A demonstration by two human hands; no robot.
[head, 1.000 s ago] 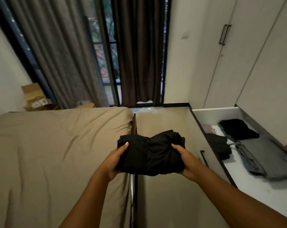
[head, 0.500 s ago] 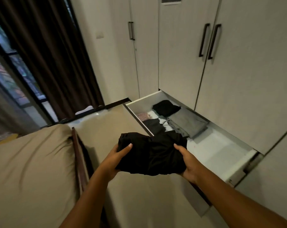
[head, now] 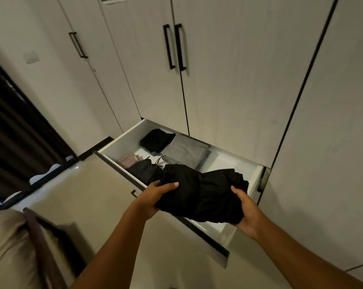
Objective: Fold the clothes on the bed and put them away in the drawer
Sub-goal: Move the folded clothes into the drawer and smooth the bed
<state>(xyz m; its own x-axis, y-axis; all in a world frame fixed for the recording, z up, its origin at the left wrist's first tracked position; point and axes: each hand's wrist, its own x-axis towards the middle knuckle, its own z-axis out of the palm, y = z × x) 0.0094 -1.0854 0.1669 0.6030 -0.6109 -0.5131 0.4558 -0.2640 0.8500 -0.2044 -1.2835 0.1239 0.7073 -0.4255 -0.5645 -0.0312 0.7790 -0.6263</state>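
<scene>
A folded black garment (head: 203, 195) hangs in the air over the near part of the open white drawer (head: 234, 163). My left hand (head: 155, 195) grips its left edge, thumb on top. Its right edge is held by my right hand (head: 247, 209), fingers curled under. Inside the drawer lie a folded black piece (head: 155, 139), a folded grey piece (head: 184, 153), a dark piece (head: 145, 170) and a small checked cloth (head: 127, 160). The corner of the bed (head: 7, 247) with its tan sheet shows at the lower left.
Tall pale wardrobe doors with black handles (head: 174, 46) stand right behind the drawer. A dark curtain (head: 16, 132) hangs at the left. The drawer front (head: 166, 207) juts out into the narrow floor gap between bed and wardrobe.
My view has swung right from the bed to the wardrobe. Both hands have carried the black garment from above the bed edge to above the open drawer.
</scene>
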